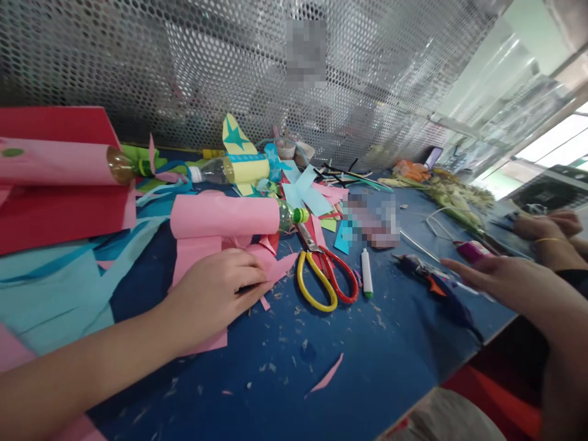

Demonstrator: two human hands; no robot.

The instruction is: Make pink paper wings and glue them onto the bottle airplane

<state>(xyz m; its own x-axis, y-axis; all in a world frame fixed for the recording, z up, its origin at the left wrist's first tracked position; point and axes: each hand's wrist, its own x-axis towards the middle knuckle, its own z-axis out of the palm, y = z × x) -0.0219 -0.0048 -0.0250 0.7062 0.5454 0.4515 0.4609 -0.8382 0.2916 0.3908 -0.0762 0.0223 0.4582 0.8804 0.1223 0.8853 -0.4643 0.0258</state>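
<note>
My left hand is closed at the fingertips on a piece of pink paper, over more pink paper on the blue table. Just beyond it lies a green-capped plastic bottle wrapped in a pink paper roll. Scissors with one yellow and one red handle rest to the right, blades toward the bottle. My right hand is at the right, one finger stretched out, above a dark blue glue gun. A purple object shows behind this hand; whether they touch is unclear.
A pink-wrapped bottle with red fins and a yellow-wrapped bottle lie along the back. A white marker is right of the scissors. Blue paper strips cover the left. Another person's hands appear far right; perforated metal stands behind.
</note>
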